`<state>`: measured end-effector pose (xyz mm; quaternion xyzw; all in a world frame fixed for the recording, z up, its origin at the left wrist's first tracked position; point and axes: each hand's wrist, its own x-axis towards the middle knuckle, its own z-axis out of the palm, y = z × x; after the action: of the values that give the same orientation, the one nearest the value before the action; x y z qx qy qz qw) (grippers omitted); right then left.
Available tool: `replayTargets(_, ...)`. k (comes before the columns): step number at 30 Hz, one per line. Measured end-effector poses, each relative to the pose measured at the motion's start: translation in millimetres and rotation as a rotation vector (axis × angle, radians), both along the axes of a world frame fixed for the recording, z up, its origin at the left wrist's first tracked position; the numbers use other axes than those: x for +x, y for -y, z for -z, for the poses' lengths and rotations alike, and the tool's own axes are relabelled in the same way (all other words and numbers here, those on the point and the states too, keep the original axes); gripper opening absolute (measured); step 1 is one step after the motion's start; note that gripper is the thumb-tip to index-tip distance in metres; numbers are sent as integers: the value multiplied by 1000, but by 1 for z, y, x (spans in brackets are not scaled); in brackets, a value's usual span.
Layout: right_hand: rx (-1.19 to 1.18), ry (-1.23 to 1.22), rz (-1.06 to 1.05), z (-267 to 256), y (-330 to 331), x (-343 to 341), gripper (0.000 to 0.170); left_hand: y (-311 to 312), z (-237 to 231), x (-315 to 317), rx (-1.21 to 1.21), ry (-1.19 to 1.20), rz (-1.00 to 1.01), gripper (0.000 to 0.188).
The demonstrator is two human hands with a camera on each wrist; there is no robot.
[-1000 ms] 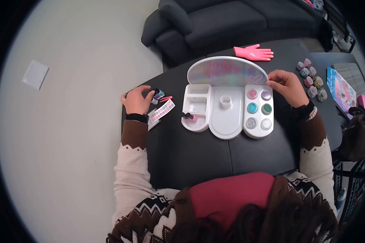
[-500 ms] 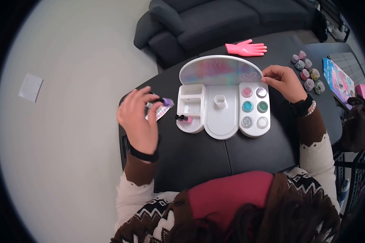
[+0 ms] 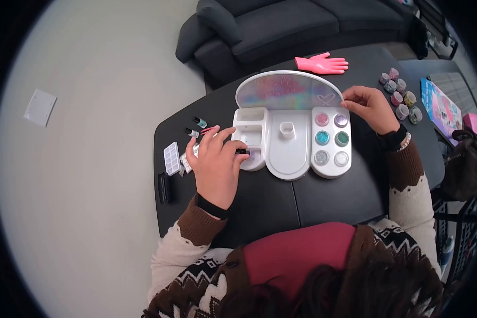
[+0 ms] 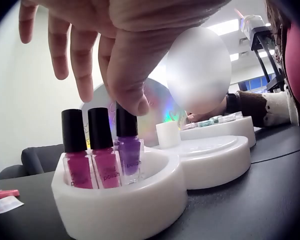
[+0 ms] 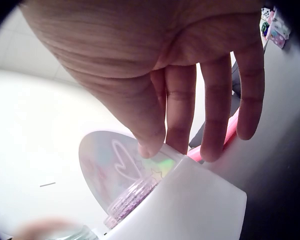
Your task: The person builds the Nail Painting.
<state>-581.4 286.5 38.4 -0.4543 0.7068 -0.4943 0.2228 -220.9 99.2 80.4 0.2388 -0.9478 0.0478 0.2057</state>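
My left hand (image 3: 217,167) pinches the black cap of a purple nail polish bottle (image 4: 130,156) between thumb and finger. That bottle stands upright in the rounded front compartment of a white nail-art organizer (image 3: 289,165). Beside it in the same compartment are a magenta polish bottle (image 4: 78,170) and a pink polish bottle (image 4: 106,167), both black-capped. At the organizer's other end, my right hand (image 3: 373,108) pinches the right edge of the upright holographic backboard (image 3: 307,98). Below that hand, several glitter jars (image 3: 322,138) sit in the right section.
Two teal polish bottles (image 3: 200,122) lie left of the organizer, near pink tweezers (image 3: 208,130), a white sectioned tray (image 3: 171,158) and a black case (image 3: 164,188). A pink model hand (image 3: 323,64) lies behind. Several small jars (image 3: 397,98) and a colourful box (image 3: 442,108) are at right.
My left hand has picked up the purple polish bottle from the table's left side and brought it rightward into the organizer's front compartment. The right hand has stayed at the backboard's edge.
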Motion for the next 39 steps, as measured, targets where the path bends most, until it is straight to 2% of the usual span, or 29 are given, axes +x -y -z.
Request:
replayTargets(3,22,-42,0,-3,0,0,16,-1,3,0,-41,16,2,18)
replayTargets(6,-4,-26,-7,0,1,-1,16,-1,2,1,-35,34,-6,25)
replayTargets(8,-3,-9,-6,1,1,-1,16,4,-7,-2,46,-50,-37,36)
replayTargets(11,-15,4,-1,1,1,0,15,54,-21,-2,70,-150,-195,44)
replayTargets(13,-26,-4,-10,2,1,1,15,105,-10,-1,-101,-44,-369,41)
replayTargets(15,-31,-4,-5,2,1,0,14,147,9,-2,-113,17,-412,36)
replayTargets(18,-30,-20,0,3,1,0,14,168,31,-5,-92,143,-468,26)
replayTargets(20,-31,-23,1,0,0,1,14,170,30,-7,-57,205,-483,20)
replayTargets(22,-12,-39,7,-1,0,1,14,165,31,-2,-90,108,-393,13)
replayTargets(25,-9,-16,10,1,0,0,15,108,-18,-4,-8,-153,-188,11)
replayTargets(28,-26,-42,-1,1,0,0,15,40,-56,-2,69,-88,38,13)
replayTargets(32,-7,-12,8,-1,0,2,15,-1,-38,-3,-6,-40,151,17)
replayTargets(39,-7,-33,14,1,-1,0,16,-3,-9,-10,-76,-24,189,18)
